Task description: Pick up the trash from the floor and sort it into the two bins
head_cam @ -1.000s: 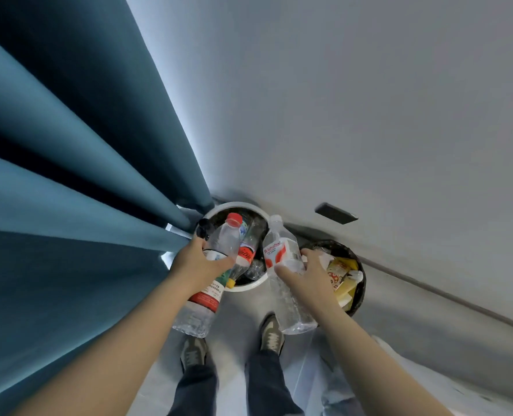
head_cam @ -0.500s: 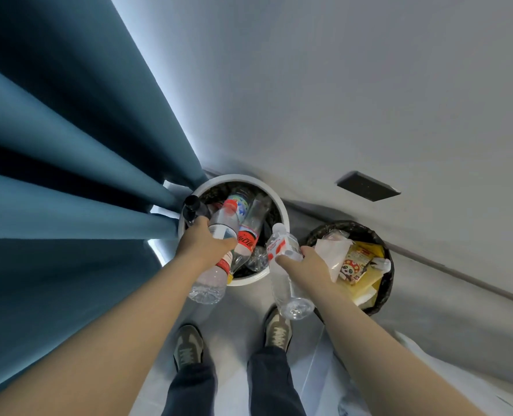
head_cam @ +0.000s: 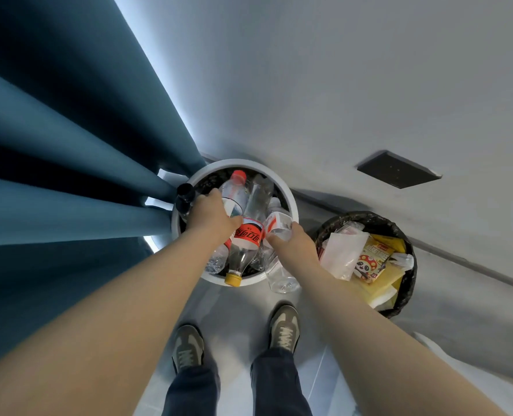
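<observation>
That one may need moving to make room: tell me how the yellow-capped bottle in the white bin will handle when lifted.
The yellow-capped bottle looks clear and empty, so probably light. Its thin plastic would likely dent under a firm squeeze. Round, lying on other bottles in the white bin, it may roll or slip.

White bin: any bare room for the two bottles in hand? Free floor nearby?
White bin is crowded: bottles fill it, a yellow-capped cola bottle overhangs the near rim. A dark sliver shows at the far rim, beside the left hand. Black bin is heaped with wrappers. Bare floor: between white bin and shoes, and the strip between the bins.
</observation>
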`<state>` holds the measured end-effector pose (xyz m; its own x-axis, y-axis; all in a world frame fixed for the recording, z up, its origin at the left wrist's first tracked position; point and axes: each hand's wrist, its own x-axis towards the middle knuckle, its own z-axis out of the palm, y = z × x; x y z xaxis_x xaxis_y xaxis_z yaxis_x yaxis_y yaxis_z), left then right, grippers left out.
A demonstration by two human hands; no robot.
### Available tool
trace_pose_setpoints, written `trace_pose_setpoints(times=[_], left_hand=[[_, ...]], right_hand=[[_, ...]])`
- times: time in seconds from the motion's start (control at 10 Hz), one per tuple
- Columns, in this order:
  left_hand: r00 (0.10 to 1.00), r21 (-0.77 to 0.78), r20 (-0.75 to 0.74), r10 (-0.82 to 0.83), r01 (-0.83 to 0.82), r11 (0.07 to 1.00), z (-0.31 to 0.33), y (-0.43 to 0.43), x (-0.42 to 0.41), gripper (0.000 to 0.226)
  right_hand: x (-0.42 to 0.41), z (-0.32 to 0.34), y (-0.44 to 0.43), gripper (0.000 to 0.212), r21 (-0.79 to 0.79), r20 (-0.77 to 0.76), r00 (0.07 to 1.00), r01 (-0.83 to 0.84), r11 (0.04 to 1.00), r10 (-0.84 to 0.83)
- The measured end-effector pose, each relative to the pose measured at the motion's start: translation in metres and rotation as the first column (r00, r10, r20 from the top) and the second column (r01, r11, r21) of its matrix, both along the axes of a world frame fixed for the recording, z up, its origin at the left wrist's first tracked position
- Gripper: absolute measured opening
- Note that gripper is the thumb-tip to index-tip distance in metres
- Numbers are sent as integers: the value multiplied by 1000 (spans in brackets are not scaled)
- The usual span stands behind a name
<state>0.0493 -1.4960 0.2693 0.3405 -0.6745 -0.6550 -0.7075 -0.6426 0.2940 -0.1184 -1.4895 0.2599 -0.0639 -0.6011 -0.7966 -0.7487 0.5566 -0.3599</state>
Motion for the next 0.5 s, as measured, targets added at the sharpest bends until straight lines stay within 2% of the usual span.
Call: trace_pose_setpoints(times=[0.3,0.4,0.5], left_hand=[[998,-96,56,-35,41,995,2,3,8,53],[998,-98,42,-39,43,994,17,8,13,54],[997,-130,50,-57,63,989,39,15,15,54]], right_hand=[[-10,-3,6,54,-72,-7,999,48,996,-49],[-15,21,11,38,-84,-5,999,46,995,-46],[-21,54,16,46,-158,-8,999,40,987,-42]])
